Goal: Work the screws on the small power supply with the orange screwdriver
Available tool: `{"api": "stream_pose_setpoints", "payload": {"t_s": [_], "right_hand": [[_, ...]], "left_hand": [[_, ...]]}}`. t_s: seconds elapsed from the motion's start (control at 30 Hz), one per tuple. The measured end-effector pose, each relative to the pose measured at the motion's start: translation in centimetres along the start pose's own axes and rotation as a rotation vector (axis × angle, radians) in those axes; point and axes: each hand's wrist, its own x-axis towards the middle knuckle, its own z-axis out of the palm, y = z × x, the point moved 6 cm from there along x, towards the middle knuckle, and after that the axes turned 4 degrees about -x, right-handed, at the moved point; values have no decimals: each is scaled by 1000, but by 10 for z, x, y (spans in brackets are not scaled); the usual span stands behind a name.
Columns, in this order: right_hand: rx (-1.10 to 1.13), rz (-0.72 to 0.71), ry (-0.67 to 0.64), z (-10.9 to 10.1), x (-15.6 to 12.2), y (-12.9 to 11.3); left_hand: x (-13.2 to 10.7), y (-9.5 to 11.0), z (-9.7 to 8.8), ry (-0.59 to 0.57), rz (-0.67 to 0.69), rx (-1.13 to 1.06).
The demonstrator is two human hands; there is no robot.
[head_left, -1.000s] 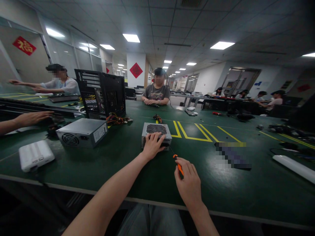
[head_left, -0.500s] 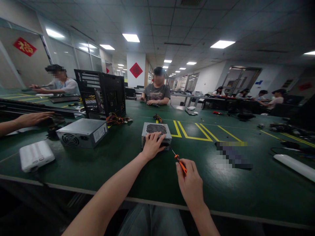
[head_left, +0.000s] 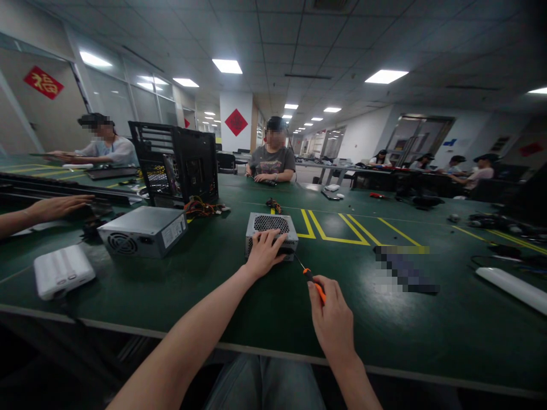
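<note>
A small silver computer power supply [head_left: 291, 228] with a honeycomb grille on top sits in front of me on the green table [head_left: 239, 319]. My left hand [head_left: 265, 253] grips it, fingers spread over the top and thumb low against the near side. My right hand [head_left: 332, 307] is closed around the handle of an orange-and-black screwdriver [head_left: 308, 274]. Its thin shaft slants up and left to the lower right corner of the power supply's near face. Whether the tip sits in a screw is too small to tell.
Left of me stand a larger power supply [head_left: 143, 230], a white power bank [head_left: 64, 270] and a black computer case [head_left: 196, 165]. Another person's hand [head_left: 55, 209] reaches in from the left. Cable bundles, a blurred dark object [head_left: 405, 270] and a white bar [head_left: 513, 290] lie about.
My right hand has shifted very slightly right, and its fingers sit a little differently on the screwdriver handle. My left hand and the power supply stay put.
</note>
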Motion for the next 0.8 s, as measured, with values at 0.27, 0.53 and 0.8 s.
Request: {"api": "stream_pose_setpoints", "payload": {"t_s": [0.27, 0.53, 0.8], "right_hand": [[12, -110, 25, 1, -1, -8], [-9, -24, 25, 0, 0, -3], [17, -58, -6, 3, -2, -5]], "left_hand": [[0, 0, -1, 7, 8, -1], [0, -1, 2, -11, 0, -4], [0, 0, 1, -4, 4, -9]]}}
